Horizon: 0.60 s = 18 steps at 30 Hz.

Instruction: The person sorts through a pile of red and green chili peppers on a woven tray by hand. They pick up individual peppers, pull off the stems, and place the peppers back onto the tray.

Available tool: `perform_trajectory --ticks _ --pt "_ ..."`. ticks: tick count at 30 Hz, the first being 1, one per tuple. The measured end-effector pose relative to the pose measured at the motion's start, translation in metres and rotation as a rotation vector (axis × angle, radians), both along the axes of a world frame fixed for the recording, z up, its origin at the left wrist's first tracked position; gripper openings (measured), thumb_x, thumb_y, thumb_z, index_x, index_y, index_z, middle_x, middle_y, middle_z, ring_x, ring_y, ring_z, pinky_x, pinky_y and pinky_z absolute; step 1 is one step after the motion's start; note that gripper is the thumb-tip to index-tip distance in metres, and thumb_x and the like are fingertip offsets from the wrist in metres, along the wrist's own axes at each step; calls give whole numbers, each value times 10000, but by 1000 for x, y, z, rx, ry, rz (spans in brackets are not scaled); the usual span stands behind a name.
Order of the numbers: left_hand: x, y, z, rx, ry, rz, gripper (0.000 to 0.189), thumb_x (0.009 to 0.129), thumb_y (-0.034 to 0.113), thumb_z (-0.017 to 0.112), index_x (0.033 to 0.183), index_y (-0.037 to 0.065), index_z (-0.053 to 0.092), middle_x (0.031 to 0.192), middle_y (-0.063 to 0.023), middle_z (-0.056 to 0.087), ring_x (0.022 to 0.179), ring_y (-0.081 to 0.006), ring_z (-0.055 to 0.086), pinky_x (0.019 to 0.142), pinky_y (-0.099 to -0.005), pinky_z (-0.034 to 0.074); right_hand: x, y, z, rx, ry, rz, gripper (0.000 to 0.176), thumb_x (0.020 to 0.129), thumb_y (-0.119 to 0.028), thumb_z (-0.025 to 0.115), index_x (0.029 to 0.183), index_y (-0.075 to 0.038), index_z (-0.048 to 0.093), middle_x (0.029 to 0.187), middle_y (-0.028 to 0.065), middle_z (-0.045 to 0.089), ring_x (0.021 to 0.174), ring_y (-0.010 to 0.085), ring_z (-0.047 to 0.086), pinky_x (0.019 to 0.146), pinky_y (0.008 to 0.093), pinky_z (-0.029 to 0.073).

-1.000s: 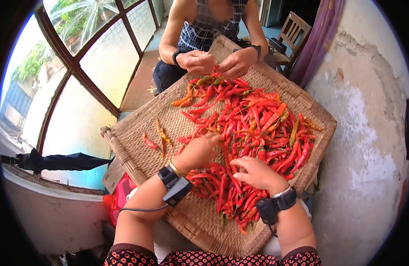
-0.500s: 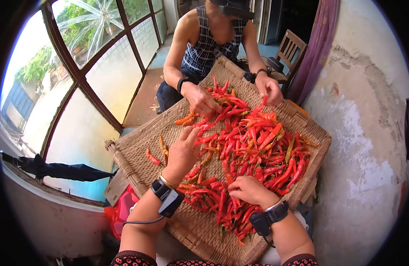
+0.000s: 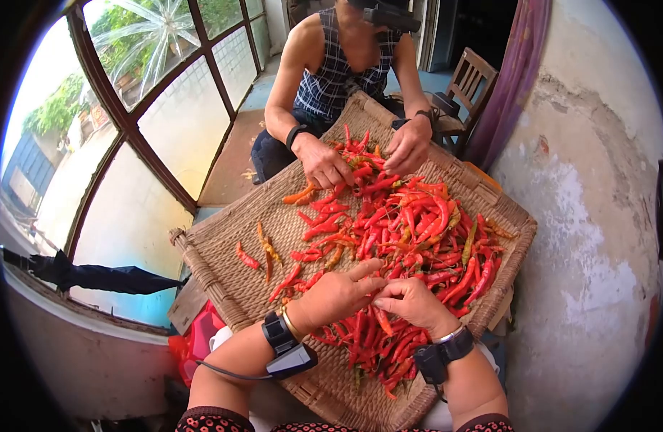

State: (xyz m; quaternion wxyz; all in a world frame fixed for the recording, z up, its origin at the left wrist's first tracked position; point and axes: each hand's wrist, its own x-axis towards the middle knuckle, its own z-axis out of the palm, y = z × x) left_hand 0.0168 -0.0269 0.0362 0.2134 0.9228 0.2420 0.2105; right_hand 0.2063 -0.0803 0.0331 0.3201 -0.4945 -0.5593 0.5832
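A large heap of red chili peppers (image 3: 439,248), with some orange and greenish ones mixed in, lies on a woven tray (image 3: 230,234). My left hand (image 3: 338,294) reaches over the near part of the heap, fingers pointing right and bent together at the tips; anything between them is hidden. Close against those fingertips, my right hand (image 3: 415,304) is pinched, thumb against forefinger. A red chili pepper (image 3: 382,321) shows just under the right thumb and appears held there. Both my wrists carry strapped devices.
Opposite me, a person (image 3: 346,65) handles chilies at the tray's far side with both hands. A few loose chilies (image 3: 248,255) lie at the tray's left. A folded dark umbrella (image 3: 115,277) and windows stand left; a rough wall (image 3: 576,216) is right; a wooden chair (image 3: 471,90) stands behind.
My left hand has moved right and nearer to me, meeting my right hand, whose fingers have turned toward it. The other person's two hands have come closer together over the heap.
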Motion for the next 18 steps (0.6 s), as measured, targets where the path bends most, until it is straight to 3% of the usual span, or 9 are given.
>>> perform_trajectory --ticks 2,3,5,8,10,13,16,18 --pt "-3 1 -1 57 -5 -17 325 708 111 646 1023 101 565 1075 -92 560 768 -264 622 593 -346 516 5 2 -2 -184 115 117 142 817 -107 611 895 10 633 733 26 613 695 87 561 657 243 461" --pt "-6 5 -3 49 80 5 246 716 139 643 953 105 583 944 -75 582 725 -253 616 570 -344 502 3 2 -4 -188 115 119 142 817 -107 611 895 10 633 733 26 613 695 87 561 657 243 461" --pt "-11 14 -6 47 94 98 117 737 211 627 808 119 611 654 -47 572 621 -248 592 526 -349 464 0 2 -7 156 61 81 177 818 -124 618 937 6 622 793 30 613 748 91 563 685 240 461" --pt "-28 37 -13 97 253 325 135 758 236 619 837 126 619 723 -66 606 645 -267 597 554 -367 472 5 2 4 73 21 194 174 820 -131 619 934 0 623 843 27 610 796 88 561 697 241 459" --pt "-40 51 -5 19 146 457 181 759 223 628 893 102 617 801 -98 621 694 -294 601 598 -384 479 7 0 3 -85 129 85 149 816 -105 617 919 2 626 814 12 608 751 78 562 660 223 459" --pt "-43 58 -7 254 -79 716 331 739 179 655 1034 52 578 910 -165 609 823 -334 588 708 -403 473 10 3 -1 204 17 -204 100 811 -59 600 881 7 628 787 17 600 676 66 549 593 214 447" --pt "-36 43 -5 46 111 539 338 731 191 658 1032 57 582 902 -162 610 836 -331 587 713 -400 475 17 8 0 491 -150 -524 74 805 -22 584 860 12 621 741 35 565 618 90 553 550 222 442" --pt "-30 32 -11 -54 459 259 366 694 220 677 1010 56 591 853 -154 606 797 -314 592 702 -394 477 24 9 4 705 -335 -622 88 796 -10 587 879 6 612 793 61 573 608 108 563 541 232 451"
